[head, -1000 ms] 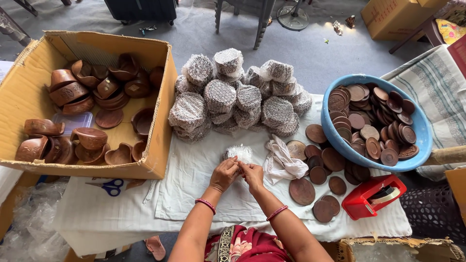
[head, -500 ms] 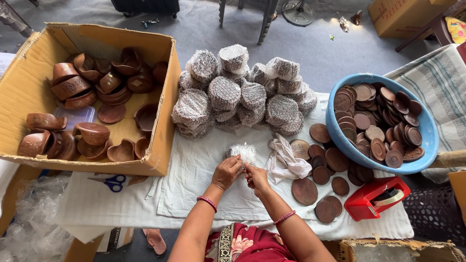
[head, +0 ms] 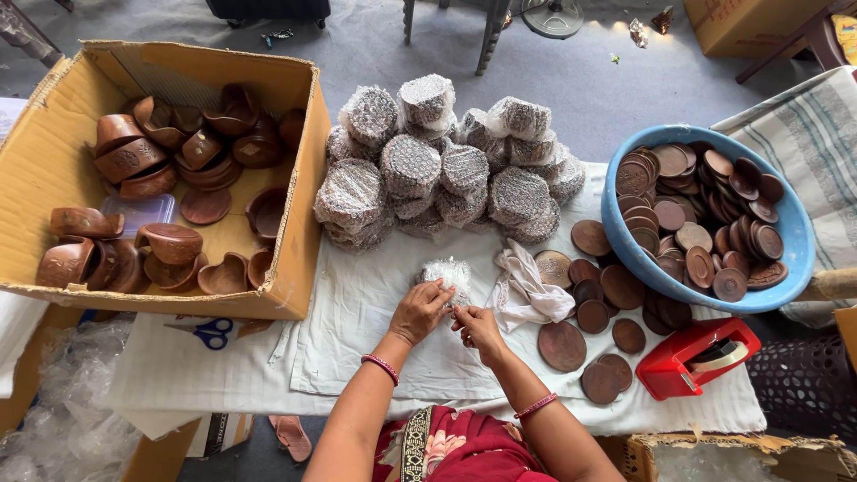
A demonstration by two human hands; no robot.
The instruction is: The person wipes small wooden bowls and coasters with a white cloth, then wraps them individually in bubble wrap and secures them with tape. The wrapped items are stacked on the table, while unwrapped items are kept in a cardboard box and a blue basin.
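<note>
Two hands met over a small bubble-wrapped bundle (head: 446,273) at the middle of the white cloth (head: 357,312). The left hand (head: 420,311) was curled closed around the bundle's lower left side, gripping it. The right hand (head: 479,327) sat just beside it at about four o'clock, fingers pinched together at the wrapping's edge; what it pinched was too small to tell.

At twelve o'clock from the bundle stood a heap of wrapped bundles (head: 446,165), stacked in layers. At ten o'clock a cardboard box (head: 299,178) held brown carved wooden bowls (head: 170,170). A crumpled pale rag (head: 527,290) lay just beside the bundle at three o'clock, touching loose brown wooden discs (head: 594,303) spread over the cloth. Farther toward two o'clock a blue basin (head: 625,250) was filled with more such discs. A red tape dispenser (head: 696,357) rested at four o'clock, well apart from the hands. Blue-handled scissors (head: 210,333) lay at eight o'clock, below the box's near wall.
</note>
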